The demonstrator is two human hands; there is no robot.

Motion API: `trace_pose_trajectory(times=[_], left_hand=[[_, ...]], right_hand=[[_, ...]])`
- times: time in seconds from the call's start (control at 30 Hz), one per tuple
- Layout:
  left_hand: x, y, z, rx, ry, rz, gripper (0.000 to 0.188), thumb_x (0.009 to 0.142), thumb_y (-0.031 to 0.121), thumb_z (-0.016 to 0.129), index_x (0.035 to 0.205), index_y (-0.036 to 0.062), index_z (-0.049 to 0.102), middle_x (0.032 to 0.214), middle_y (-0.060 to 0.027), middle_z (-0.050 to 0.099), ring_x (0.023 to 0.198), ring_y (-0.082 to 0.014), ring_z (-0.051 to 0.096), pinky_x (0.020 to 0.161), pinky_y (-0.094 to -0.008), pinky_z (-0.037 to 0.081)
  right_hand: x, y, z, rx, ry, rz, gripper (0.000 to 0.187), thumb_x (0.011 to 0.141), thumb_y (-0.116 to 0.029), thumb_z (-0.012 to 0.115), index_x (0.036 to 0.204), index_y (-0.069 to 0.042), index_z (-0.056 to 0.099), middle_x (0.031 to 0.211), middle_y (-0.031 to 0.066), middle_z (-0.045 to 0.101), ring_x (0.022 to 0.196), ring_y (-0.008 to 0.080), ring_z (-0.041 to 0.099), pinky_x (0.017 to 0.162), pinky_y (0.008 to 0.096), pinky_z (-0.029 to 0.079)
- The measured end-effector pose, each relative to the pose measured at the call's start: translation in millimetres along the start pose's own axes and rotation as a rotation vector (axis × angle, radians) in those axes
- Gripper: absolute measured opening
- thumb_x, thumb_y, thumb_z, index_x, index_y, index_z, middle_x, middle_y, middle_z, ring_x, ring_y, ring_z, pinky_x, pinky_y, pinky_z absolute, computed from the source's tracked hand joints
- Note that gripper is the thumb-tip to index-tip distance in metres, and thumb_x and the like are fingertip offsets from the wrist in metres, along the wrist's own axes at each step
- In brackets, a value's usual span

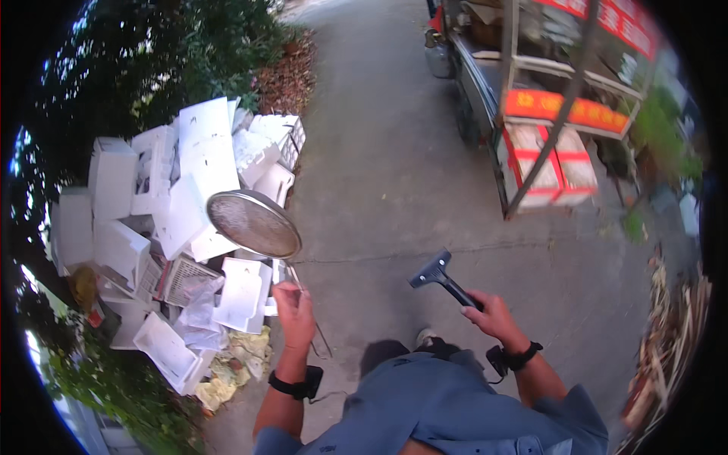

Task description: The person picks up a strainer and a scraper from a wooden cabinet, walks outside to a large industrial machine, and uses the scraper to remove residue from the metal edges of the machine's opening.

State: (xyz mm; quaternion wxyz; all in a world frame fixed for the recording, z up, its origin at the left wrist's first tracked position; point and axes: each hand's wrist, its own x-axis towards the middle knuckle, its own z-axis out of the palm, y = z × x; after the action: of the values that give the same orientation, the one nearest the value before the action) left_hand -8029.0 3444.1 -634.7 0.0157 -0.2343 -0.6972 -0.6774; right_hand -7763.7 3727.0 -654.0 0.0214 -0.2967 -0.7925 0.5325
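Observation:
My left hand is closed around a thin double metal rod that runs on below the wrist. The rod's upper end reaches the lower rim of a round, shallow metal-rimmed disc with a mottled brown-grey face, like a large strainer or pan. It is tilted in the air in front of the white box pile. My right hand is wrapped around the handle of a black scraper. Its wide head points up and to the left, apart from the disc.
A heap of white foam boxes and a plastic crate lies at the left beside bushes. At the upper right stands a cart with red-taped boxes. Split wood is stacked at the right. Grey pavement runs between.

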Motion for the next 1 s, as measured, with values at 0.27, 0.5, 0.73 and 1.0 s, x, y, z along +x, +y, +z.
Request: trace_pose_trajectory(times=[0.27, 0.5, 0.73, 1.0], left_hand=[[242, -170, 46, -0.572, 0.063, -0.755, 0.03, 0.082, -0.001, 0.055, 0.108, 0.0058, 0.044, 0.065, -0.0047, 0.05, 0.051, -0.0141, 0.048, 0.038, -0.0246, 0.038], [538, -226, 160, -0.459, -0.077, -0.603, 0.024, 0.086, 0.006, 0.056, 0.108, 0.0071, 0.046, 0.08, -0.0043, 0.053, 0.066, -0.0153, 0.054, 0.051, -0.0304, 0.049], [778, -273, 307, -0.984, -0.263, -0.677, 0.025, 0.091, 0.01, 0.051, 0.116, 0.0132, 0.048, 0.08, -0.0024, 0.048, 0.073, -0.0153, 0.048, 0.063, -0.0333, 0.048], [1053, -367, 387, -0.959, -0.139, -0.749, 0.023, 0.09, 0.007, 0.05, 0.113, 0.0082, 0.051, 0.074, 0.0004, 0.045, 0.058, -0.0101, 0.042, 0.05, -0.0241, 0.039]], right_hand=[[310, -88, -61, 0.079, -0.04, -0.128, 0.036, 0.08, -0.018, 0.066, 0.11, 0.0, 0.06, 0.074, 0.009, 0.06, 0.068, 0.0126, 0.056, 0.064, 0.0288, 0.046], [519, -115, -115, 0.077, 0.132, -0.001, 0.038, 0.078, -0.02, 0.067, 0.11, 0.0, 0.06, 0.077, 0.0109, 0.063, 0.07, 0.0157, 0.059, 0.068, 0.0299, 0.047], [781, -132, -168, 0.305, 0.163, 0.115, 0.035, 0.079, -0.015, 0.065, 0.111, -0.001, 0.06, 0.082, 0.0099, 0.065, 0.073, 0.0156, 0.06, 0.068, 0.0296, 0.048], [1110, -247, -262, 0.106, 0.021, -0.029, 0.037, 0.081, -0.02, 0.065, 0.113, -0.002, 0.059, 0.088, 0.0139, 0.066, 0.078, 0.0179, 0.062, 0.072, 0.031, 0.048]])
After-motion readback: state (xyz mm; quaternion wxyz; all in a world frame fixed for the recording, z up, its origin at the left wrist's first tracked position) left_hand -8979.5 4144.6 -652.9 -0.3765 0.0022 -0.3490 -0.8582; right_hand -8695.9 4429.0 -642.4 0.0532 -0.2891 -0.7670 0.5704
